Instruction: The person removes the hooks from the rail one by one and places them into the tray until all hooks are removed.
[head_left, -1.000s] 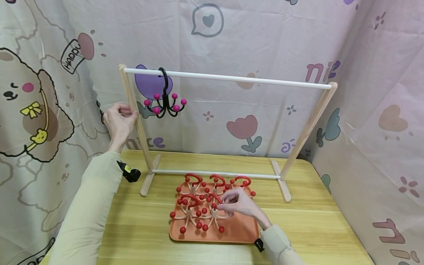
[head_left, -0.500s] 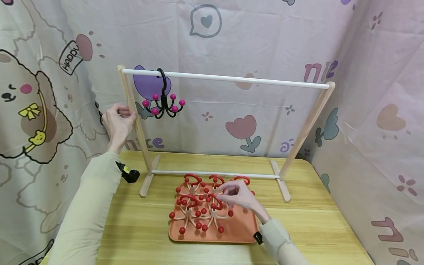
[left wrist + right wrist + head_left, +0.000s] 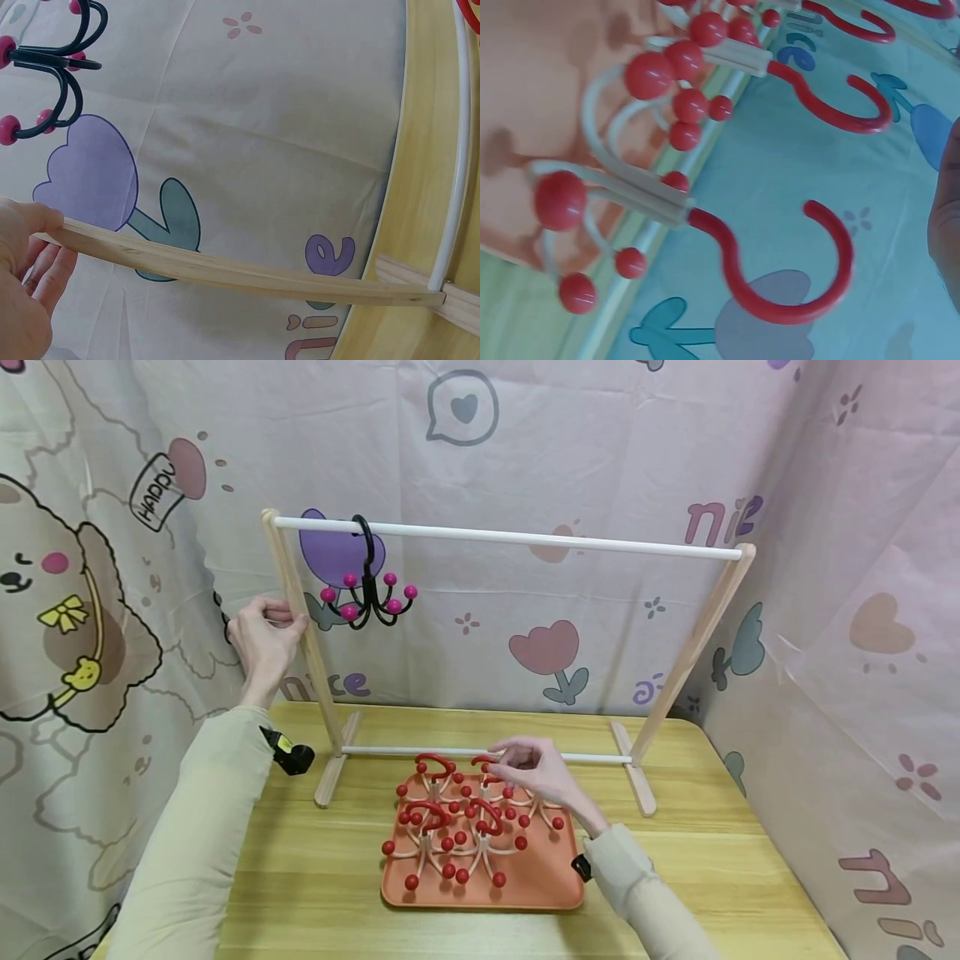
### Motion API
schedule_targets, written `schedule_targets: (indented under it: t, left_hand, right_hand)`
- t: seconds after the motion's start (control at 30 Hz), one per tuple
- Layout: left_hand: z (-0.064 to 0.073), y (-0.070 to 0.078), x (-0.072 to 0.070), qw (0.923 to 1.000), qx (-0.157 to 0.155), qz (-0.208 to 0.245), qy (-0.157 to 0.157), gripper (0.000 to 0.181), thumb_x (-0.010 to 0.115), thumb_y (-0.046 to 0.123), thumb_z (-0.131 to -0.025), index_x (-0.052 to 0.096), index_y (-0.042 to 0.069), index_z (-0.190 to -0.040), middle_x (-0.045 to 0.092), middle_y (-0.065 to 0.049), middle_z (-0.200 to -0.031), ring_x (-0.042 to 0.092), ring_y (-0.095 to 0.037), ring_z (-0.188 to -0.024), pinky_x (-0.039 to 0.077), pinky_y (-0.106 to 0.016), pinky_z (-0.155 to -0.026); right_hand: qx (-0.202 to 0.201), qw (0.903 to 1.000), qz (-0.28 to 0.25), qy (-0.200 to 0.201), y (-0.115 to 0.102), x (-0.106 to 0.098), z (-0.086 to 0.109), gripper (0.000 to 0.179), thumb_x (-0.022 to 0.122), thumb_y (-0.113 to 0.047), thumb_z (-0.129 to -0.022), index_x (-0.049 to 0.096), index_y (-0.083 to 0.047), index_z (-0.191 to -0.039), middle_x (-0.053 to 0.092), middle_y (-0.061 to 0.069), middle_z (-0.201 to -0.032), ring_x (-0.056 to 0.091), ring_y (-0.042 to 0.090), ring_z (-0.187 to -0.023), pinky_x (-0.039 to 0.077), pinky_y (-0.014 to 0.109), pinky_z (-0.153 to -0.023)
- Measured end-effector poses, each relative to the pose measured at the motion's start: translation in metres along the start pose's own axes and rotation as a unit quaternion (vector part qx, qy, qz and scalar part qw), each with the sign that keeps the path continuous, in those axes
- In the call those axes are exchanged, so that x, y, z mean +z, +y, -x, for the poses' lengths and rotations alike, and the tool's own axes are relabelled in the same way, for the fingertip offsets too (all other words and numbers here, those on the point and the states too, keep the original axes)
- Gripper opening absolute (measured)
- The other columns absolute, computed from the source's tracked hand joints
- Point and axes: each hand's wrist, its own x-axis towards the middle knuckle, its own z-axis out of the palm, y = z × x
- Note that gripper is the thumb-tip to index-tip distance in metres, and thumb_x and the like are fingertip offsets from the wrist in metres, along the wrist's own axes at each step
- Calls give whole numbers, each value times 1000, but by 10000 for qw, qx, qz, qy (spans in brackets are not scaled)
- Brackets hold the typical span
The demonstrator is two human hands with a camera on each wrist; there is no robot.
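Note:
My left hand [image 3: 264, 635] grips the left wooden post [image 3: 318, 672] of a rack, thumb on one side and fingers on the other. From the rack's white top bar [image 3: 525, 535] hangs a black multi-arm hook hanger [image 3: 369, 593] with pink ball tips. My right hand [image 3: 534, 768], fingers loosely bent, hovers over the back of an orange tray [image 3: 551, 889]. Several beige hook hangers with red hooks and balls stand there, among them a front one [image 3: 484, 839]. In the right wrist view, the nearest red hook [image 3: 787, 311] is apart from the hand, whose edge shows at the right.
The rack's lower white bar [image 3: 412, 750] runs just behind the tray, between two wooden feet [image 3: 633, 772]. All stands on a wood-grain table [image 3: 712, 860]. A printed curtain [image 3: 465, 468] encloses the back and sides.
My right hand has moved back and up from the front right hanger to above the rear of the tray. The left hand keeps its grip on the post.

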Motion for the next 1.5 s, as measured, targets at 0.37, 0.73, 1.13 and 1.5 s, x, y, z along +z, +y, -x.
schedule_targets:
  t: [0.37, 0.73, 1.13, 1.5]
  left_hand:
    - [1, 1, 0, 10000, -16, 25, -9, 29, 74, 14, -87, 67, 1, -111, 49, 29, -72, 48, -28, -128, 25, -41, -112]
    - [0, 2, 0, 10000, 45, -4, -11, 30, 74, 16, -87, 67, 0, -111, 54, 27, -74, 48, -29, -126, 24, -39, -112]
    - [2, 1, -1, 10000, 17, -42, -10, 27, 73, 16, -87, 67, 2, -109, 47, 31, -70, 46, -23, -119, 24, -39, -111]
    - [2, 1, 0, 10000, 33, -26, -27, 30, 73, 17, -88, 67, 0, -112, 50, 27, -74, 47, -28, -126, 24, -40, -111]
  right_hand:
    - [-284, 9980, 386, 402, -18, -18, -31, 26, 70, 0, -90, 68, 3, -116, 71, 26, -82, 65, 11, -57, 56, 29, -56]
    - [-571, 9958, 490, 524, -38, -30, -63, 25, 71, -1, -90, 69, 3, -115, 70, 24, -79, 65, 18, -56, 57, 34, -56]
    - [-630, 9931, 823, 548, -75, -35, -101, 26, 71, -6, -91, 69, 0, -117, 72, 22, -86, 65, 7, -58, 58, 33, -61]
    - [-730, 9921, 845, 579, -101, -35, -133, 26, 71, -9, -92, 70, -2, -116, 73, 17, -86, 64, 12, -59, 58, 34, -61]
